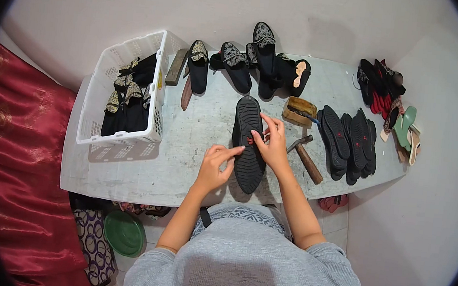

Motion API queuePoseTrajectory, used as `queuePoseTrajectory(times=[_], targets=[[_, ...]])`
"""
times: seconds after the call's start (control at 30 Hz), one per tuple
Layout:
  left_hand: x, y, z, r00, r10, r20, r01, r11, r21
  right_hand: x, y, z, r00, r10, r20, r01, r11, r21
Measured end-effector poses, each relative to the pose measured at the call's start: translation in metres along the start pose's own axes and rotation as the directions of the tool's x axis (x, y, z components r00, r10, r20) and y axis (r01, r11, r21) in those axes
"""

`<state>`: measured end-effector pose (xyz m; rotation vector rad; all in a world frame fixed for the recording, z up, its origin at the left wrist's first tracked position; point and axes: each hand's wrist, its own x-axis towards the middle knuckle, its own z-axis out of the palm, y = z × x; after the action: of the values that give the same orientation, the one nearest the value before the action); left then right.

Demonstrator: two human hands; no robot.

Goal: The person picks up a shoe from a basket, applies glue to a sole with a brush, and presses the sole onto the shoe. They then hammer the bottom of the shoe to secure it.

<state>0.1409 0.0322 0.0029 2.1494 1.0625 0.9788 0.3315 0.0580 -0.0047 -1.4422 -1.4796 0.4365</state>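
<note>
Looking down at the worktable [182,166], we see a black shoe sole [249,145] lying tread-up in the middle, long and ridged, with a small red mark near its waist. Our left hand [217,164] pinches its near edge with fingertips closed on the rim, and our right hand [273,144] presses on its right side, fingers curled against it. A hammer [306,157] lies just beside the right hand, and a white basket [129,95] of shoes stands well left.
</note>
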Motion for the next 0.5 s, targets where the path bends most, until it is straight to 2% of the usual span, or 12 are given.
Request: queuePoseTrajectory(times=[0.03, 0.1, 0.13, 0.17, 0.2, 0.27, 0.33, 0.4, 0.47, 0.5], targets=[[0.005, 0.001, -0.002, 1.000, 0.003, -0.001, -0.003, 1.000, -0.001, 0.002, 0.002, -0.003, 1.000, -0.016, 0.022, 0.017, 0.998, -0.055], [0.016, 0.001, -0.006, 0.983, -0.177, -0.050, 0.164, 0.966, -0.198, 0.007, 0.010, -0.005, 0.999, -0.030, 0.045, 0.035, 0.994, -0.106], [0.023, -0.001, -0.005, 0.983, -0.178, -0.052, 0.164, 0.967, -0.197, 0.012, 0.017, -0.002, 0.995, 0.067, 0.068, -0.068, 0.998, 0.004], [0.032, -0.004, -0.003, 0.978, -0.164, -0.125, 0.133, 0.965, -0.225, 0.017, 0.023, 0.000, 0.982, 0.160, 0.101, -0.171, 0.979, 0.111], [0.040, -0.007, 0.001, 0.968, -0.153, -0.197, 0.100, 0.962, -0.252, 0.019, 0.023, 0.001, 0.982, 0.159, 0.102, -0.170, 0.979, 0.111], [0.053, -0.020, 0.014, 0.968, -0.151, -0.199, 0.106, 0.970, -0.218, 0.024, 0.019, 0.007, 0.962, 0.240, 0.131, -0.268, 0.919, 0.289], [0.062, -0.019, 0.017, 0.968, -0.149, -0.201, 0.113, 0.977, -0.180, 0.025, 0.010, 0.010, 0.975, 0.209, 0.072, -0.221, 0.934, 0.280], [0.068, -0.017, 0.019, 0.938, -0.305, -0.167, 0.257, 0.932, -0.258, 0.021, 0.006, 0.014, 0.983, 0.183, 0.009, -0.178, 0.946, 0.270], [0.071, -0.018, 0.022, 0.941, -0.272, -0.199, 0.211, 0.936, -0.283, 0.018, 0.005, 0.018, 0.995, 0.073, -0.063, -0.061, 0.983, 0.173], [0.071, -0.018, 0.024, 0.941, -0.247, -0.233, 0.169, 0.936, -0.310, 0.017, 0.006, 0.020, 0.992, 0.097, -0.078, -0.078, 0.973, 0.219]])
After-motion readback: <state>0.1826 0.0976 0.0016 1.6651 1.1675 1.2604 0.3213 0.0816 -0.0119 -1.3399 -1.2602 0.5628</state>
